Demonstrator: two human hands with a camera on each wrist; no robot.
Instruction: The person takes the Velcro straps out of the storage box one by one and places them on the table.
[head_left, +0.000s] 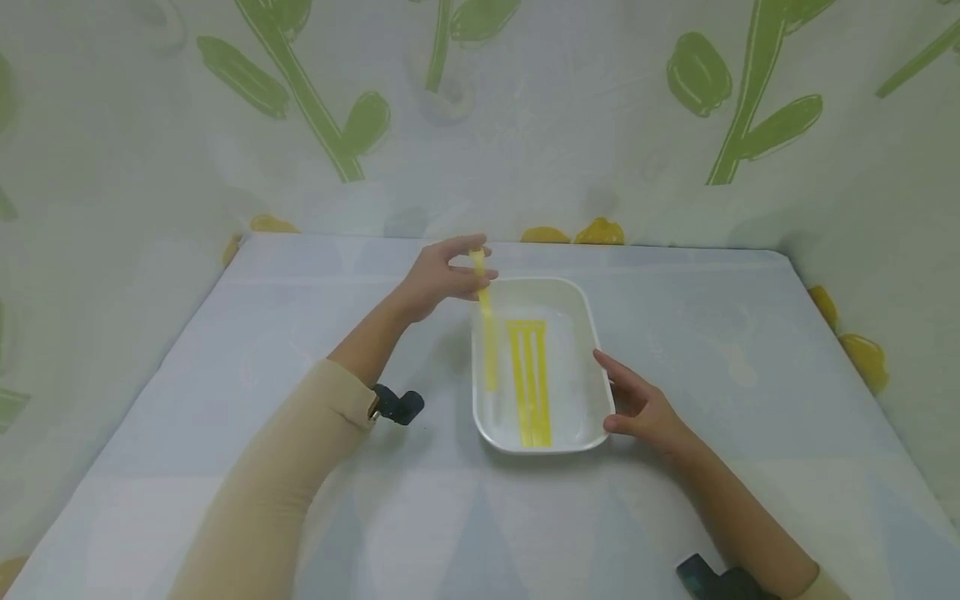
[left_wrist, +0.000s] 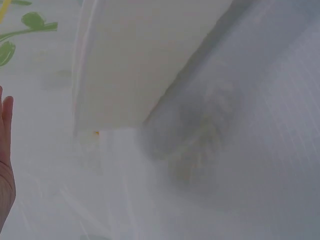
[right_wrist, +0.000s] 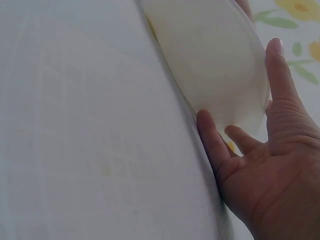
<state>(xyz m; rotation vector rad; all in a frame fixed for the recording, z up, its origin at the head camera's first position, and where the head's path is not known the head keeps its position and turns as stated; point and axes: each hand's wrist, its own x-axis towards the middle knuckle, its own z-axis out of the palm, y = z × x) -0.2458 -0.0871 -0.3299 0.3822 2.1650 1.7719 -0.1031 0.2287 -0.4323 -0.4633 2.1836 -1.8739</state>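
Observation:
My left hand (head_left: 444,273) is above the tray's far left corner. It pinches one end of a long, flat yellow strip (head_left: 487,342), which hangs down over the left side of the white tray (head_left: 543,282). Several similar yellow strips (head_left: 532,383) lie side by side inside, running lengthwise. At the near right side, my right hand (head_left: 648,412) holds the tray by its rim, thumb and fingers set apart. The right wrist view shows this hand (right_wrist: 280,170) against the tray's outer wall (right_wrist: 215,60). Only an edge of the left hand (left_wrist: 6,160) shows in the left wrist view.
A pale blue and white patterned cloth (head_left: 735,358) covers the table beneath the tray. Behind it stands a pale backdrop (head_left: 555,125) with green leaves and yellow shapes. Each forearm wears a dark wrist camera, such as the left one (head_left: 400,406).

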